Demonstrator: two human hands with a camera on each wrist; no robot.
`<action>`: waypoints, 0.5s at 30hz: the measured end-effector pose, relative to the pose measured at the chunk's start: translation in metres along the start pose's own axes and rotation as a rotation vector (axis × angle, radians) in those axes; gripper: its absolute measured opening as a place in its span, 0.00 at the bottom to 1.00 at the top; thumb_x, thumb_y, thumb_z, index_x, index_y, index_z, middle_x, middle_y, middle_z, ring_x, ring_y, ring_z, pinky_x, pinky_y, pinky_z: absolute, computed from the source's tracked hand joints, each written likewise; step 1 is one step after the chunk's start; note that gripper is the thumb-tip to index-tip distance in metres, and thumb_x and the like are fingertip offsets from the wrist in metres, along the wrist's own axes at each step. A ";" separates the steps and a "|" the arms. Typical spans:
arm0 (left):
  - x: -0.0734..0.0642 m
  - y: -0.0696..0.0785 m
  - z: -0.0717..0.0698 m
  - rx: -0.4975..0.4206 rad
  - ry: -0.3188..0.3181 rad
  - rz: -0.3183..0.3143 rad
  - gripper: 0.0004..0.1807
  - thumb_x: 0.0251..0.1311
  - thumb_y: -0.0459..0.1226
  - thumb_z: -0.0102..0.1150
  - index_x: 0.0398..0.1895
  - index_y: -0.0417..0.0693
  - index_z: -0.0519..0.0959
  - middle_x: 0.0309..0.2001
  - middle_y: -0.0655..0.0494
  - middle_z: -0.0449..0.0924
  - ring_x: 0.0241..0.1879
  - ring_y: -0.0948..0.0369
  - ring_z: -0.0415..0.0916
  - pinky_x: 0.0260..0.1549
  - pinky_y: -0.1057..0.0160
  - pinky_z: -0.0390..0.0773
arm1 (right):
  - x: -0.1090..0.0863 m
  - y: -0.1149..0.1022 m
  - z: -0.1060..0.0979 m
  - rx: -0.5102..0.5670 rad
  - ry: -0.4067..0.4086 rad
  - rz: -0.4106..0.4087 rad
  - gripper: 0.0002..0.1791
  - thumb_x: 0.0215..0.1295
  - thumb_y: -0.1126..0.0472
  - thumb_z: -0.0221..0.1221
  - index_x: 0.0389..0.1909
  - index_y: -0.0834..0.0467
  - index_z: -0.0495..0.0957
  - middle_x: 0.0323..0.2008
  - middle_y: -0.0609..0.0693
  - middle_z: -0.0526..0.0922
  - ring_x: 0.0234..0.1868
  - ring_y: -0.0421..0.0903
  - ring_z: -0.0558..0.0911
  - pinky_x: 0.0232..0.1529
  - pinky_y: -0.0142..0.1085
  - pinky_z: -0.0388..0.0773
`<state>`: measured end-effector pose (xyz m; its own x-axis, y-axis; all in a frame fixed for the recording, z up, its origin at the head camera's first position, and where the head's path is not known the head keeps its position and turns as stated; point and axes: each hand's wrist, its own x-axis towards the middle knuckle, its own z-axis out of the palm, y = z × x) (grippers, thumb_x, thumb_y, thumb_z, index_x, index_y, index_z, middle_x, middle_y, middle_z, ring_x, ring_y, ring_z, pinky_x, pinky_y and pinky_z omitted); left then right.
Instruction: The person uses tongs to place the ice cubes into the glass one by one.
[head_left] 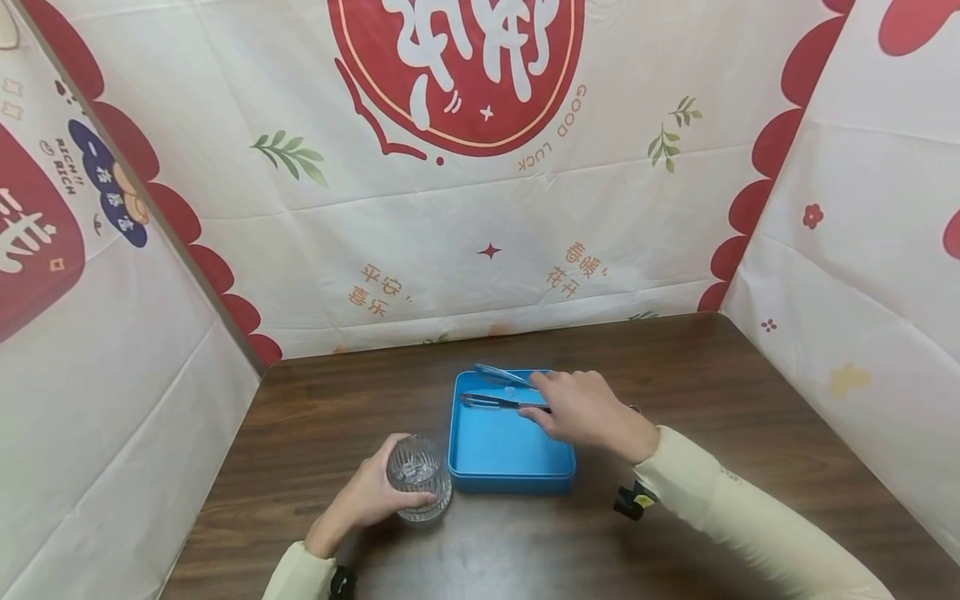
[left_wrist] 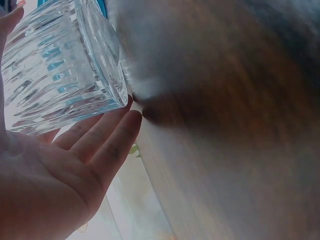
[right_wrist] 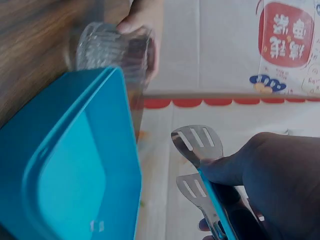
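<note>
My left hand (head_left: pixel 371 492) holds a clear ribbed glass (head_left: pixel 422 482) by its side, thumb on the near side and fingers round the far side. Clear shapes show inside the glass; whether they are loose pieces or its pattern I cannot tell. Metal tongs (right_wrist: pixel 199 145) with slotted heads and dark and blue handles are gripped in my right hand (head_left: pixel 588 412). Their two heads stand apart over the far part of a blue open box (head_left: pixel 513 483). A small clear piece (right_wrist: pixel 97 226) lies in the box, near the tongs in the head view. Nothing shows between the tong heads.
The glass stands just left of the box on a brown wooden table (head_left: pixel 337 400). White printed cloth (head_left: pixel 420 217) rises behind the table and along both sides. Dark straps (head_left: pixel 633 502) sit at the wrists.
</note>
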<state>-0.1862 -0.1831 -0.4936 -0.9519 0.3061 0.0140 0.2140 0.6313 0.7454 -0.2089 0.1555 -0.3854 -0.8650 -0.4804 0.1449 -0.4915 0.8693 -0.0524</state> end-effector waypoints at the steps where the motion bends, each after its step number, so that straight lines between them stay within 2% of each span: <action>1: 0.000 0.000 0.000 0.001 0.000 0.000 0.50 0.35 0.55 0.81 0.63 0.54 0.65 0.46 0.51 0.80 0.41 0.59 0.78 0.41 0.55 0.78 | -0.001 0.003 0.001 -0.004 -0.006 0.010 0.33 0.65 0.39 0.60 0.60 0.60 0.76 0.50 0.58 0.85 0.31 0.47 0.84 0.17 0.29 0.66; 9: -0.001 0.000 -0.001 -0.012 -0.001 0.003 0.50 0.35 0.55 0.81 0.63 0.54 0.66 0.45 0.51 0.81 0.41 0.58 0.78 0.42 0.55 0.78 | -0.003 0.025 0.006 -0.066 -0.094 0.078 0.32 0.62 0.39 0.63 0.58 0.59 0.76 0.45 0.56 0.85 0.29 0.46 0.80 0.24 0.32 0.75; 13: -0.001 0.000 -0.001 -0.019 0.000 0.000 0.50 0.35 0.55 0.82 0.63 0.55 0.66 0.45 0.51 0.81 0.41 0.58 0.78 0.42 0.55 0.78 | -0.004 0.030 0.002 -0.128 -0.146 0.102 0.31 0.60 0.41 0.65 0.55 0.59 0.78 0.39 0.55 0.85 0.24 0.45 0.76 0.22 0.32 0.73; 15: -0.001 0.000 -0.001 -0.022 0.001 0.000 0.49 0.35 0.55 0.82 0.63 0.55 0.66 0.45 0.51 0.81 0.41 0.58 0.78 0.42 0.54 0.78 | -0.004 0.029 -0.002 -0.155 -0.172 0.105 0.27 0.60 0.42 0.66 0.49 0.59 0.80 0.31 0.52 0.83 0.20 0.44 0.73 0.20 0.32 0.71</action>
<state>-0.1854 -0.1836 -0.4930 -0.9522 0.3051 0.0146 0.2089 0.6156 0.7599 -0.2193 0.1831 -0.3860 -0.9216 -0.3873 -0.0245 -0.3878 0.9167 0.0958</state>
